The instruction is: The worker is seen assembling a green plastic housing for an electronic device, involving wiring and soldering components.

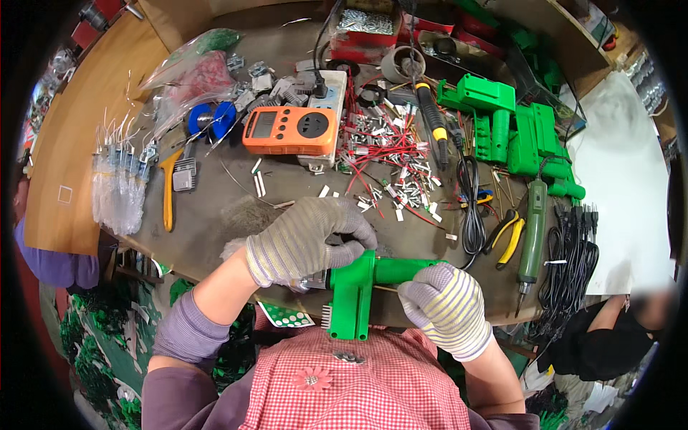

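Observation:
A green pistol-shaped plastic tool casing point(351, 295) is at the table's near edge, its handle point(401, 270) pointing right. My left hand point(304, 240), in a grey striped glove, bends over the casing's upper end with thumb and fingertips closed on it. Around the handle's far end, the fingers of my gloved right hand point(448, 308) are closed. A thin, light-coloured strip runs below the handle to the right hand. At the casing's left side, a clear or metallic part shows below my left hand, mostly hidden by it.
An orange meter point(290, 130) lies before a pile of red wires and small white parts point(401, 165). Green casings point(487, 107), yellow pliers point(510, 236), a green electric screwdriver point(532, 229) and black cables point(570, 265) lie right. Left are a yellow-handled tool point(168, 190) and bagged parts point(122, 186).

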The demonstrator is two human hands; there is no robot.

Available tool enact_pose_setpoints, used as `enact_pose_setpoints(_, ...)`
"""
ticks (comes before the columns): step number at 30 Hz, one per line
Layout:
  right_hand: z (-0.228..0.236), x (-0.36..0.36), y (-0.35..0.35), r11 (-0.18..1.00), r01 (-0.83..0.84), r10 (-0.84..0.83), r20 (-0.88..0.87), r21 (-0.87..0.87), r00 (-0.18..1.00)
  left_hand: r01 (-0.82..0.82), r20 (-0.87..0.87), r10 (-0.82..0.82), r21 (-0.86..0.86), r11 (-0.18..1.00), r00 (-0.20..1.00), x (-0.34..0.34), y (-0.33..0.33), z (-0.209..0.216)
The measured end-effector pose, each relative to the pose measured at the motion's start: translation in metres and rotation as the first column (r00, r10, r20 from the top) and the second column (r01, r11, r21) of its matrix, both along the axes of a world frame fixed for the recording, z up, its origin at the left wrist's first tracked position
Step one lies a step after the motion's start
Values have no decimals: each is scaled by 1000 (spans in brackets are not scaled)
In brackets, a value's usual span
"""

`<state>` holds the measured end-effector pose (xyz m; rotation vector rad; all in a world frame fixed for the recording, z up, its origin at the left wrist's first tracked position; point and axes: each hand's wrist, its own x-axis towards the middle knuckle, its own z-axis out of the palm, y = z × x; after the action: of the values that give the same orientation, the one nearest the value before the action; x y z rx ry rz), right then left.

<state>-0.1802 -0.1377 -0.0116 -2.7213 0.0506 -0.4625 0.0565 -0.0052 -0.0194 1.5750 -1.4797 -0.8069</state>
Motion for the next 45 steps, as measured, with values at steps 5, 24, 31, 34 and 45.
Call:
enact_pose_setpoints(5, -1, -6, -4, 998, -52, 53, -28, 28, 998, 34, 169, -15, -112, 993, 985, -2, 17, -7)
enact_pose_setpoints(24, -7, -10, 14, 987, 74, -80, 35, 144, 996, -138, 852, -28, 117, 984, 523, 21, -50, -21)
enact_pose_setpoints(31, -9, -3, 0, 997, -39, 43, 51, -72, 998, -116, 743, 116, -51, 992, 659, 22, -38, -19)
enact_pose_setpoints(34, -8, 4, -6, 967, -207, 220, 75, -149, 973, -153, 463, 212, -161, 975, 861, 21, -27, -10)
enact_pose_setpoints(45, 13, 23, -4, 951, -255, 232, -142, -173, 962, -290, 198, 318, -157, 944, 927, -2, 36, 7)
